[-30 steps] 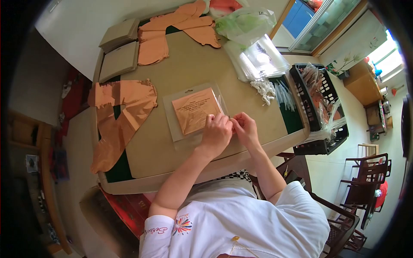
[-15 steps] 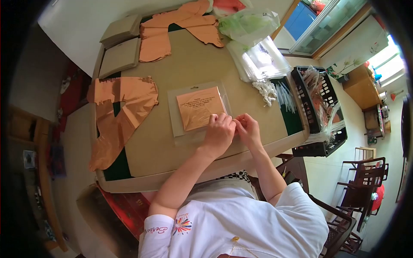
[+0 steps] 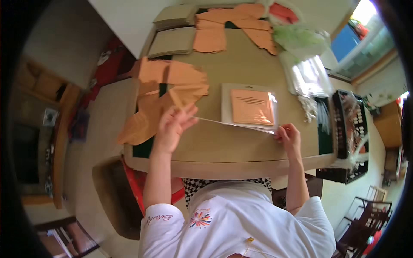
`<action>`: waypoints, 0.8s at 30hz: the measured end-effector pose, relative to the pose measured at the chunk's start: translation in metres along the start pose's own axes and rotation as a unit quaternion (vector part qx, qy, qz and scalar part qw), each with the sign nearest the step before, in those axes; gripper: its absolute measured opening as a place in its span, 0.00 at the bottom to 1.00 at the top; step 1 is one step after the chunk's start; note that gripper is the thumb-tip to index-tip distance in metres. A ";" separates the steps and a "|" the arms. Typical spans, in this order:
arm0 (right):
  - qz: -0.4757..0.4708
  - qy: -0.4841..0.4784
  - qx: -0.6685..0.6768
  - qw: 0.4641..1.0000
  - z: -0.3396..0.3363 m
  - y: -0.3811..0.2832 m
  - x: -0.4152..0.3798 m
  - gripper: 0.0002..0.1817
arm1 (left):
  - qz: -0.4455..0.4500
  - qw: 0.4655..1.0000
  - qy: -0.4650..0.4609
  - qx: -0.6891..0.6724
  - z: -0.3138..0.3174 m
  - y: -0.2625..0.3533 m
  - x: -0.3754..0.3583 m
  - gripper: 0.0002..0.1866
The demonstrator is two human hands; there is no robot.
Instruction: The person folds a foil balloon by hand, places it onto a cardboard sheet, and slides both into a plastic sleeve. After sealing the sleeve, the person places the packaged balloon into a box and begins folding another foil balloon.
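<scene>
A clear plastic bag (image 3: 270, 99) lies on the table, holding a grey-brown card and a copper-coloured square packet (image 3: 251, 107) with printed lines. My right hand (image 3: 289, 136) pinches the bag's lower right corner. From the bag's near edge a thin pale strip (image 3: 211, 120) stretches leftward to my left hand (image 3: 174, 129). That hand is raised over the table's left side, slightly blurred, and the strip's end is at its fingers. Behind it lie copper-coloured foil sheets (image 3: 148, 122).
Stacked grey-brown cards (image 3: 172, 41) and more copper foil sheets (image 3: 211, 36) sit at the table's far side. Clear plastic bags (image 3: 309, 75), white cord (image 3: 306, 107) and thin clear sticks (image 3: 322, 116) lie on the right. Beyond that edge stands a black crate (image 3: 344, 161).
My hands, close together at the bag's near edge before, are now far apart. The left hand has swung left, drawing out the thin strip. The view has shifted too.
</scene>
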State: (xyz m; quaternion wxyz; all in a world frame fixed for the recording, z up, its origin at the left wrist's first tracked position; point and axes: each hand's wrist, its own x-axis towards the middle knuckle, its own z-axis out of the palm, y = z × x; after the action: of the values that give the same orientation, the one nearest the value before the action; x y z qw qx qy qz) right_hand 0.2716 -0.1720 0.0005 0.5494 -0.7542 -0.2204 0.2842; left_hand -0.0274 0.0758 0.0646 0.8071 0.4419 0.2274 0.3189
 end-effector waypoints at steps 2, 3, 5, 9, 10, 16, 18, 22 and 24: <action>0.013 -0.002 -0.017 1.000 0.000 -0.002 0.000 0.05 | 0.022 0.974 0.170 0.149 -0.032 0.040 -0.003 0.09; 0.016 -0.007 -0.013 1.000 0.000 -0.004 -0.001 0.05 | 0.018 0.939 0.227 0.257 -0.056 0.062 0.002 0.09; 0.018 -0.008 -0.008 1.000 0.000 -0.008 -0.002 0.05 | 0.068 0.882 0.345 0.313 -0.131 0.095 0.015 0.08; 0.002 -0.006 -0.017 1.000 -0.001 -0.002 -0.001 0.05 | 0.053 0.865 0.391 0.310 -0.378 0.110 0.020 0.12; 0.002 -0.005 -0.017 1.000 -0.001 0.004 -0.003 0.05 | -0.012 0.655 0.323 0.683 -0.405 0.096 0.002 0.12; 0.017 0.001 0.022 1.000 0.000 -0.012 -0.009 0.03 | -0.030 0.539 0.330 0.774 -0.322 0.135 0.005 0.12; 0.023 -0.027 0.051 0.998 -0.005 -0.014 -0.007 0.08 | 0.057 0.605 0.333 0.721 -0.262 0.146 0.002 0.11; -0.075 -0.106 0.000 0.992 -0.014 0.007 -0.010 0.14 | 0.198 0.695 0.271 0.636 -0.124 0.080 0.003 0.08; -0.078 -0.100 -0.019 0.992 -0.011 0.005 -0.018 0.13 | 0.227 0.723 0.060 0.650 -0.043 0.030 -0.007 0.08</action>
State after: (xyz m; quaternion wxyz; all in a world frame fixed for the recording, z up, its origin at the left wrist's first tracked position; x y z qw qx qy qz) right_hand 0.2660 -0.1926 0.0019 0.5310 -0.7128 -0.3376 0.3099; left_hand -0.0696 0.1071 0.0697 0.2104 0.8763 0.3196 0.2928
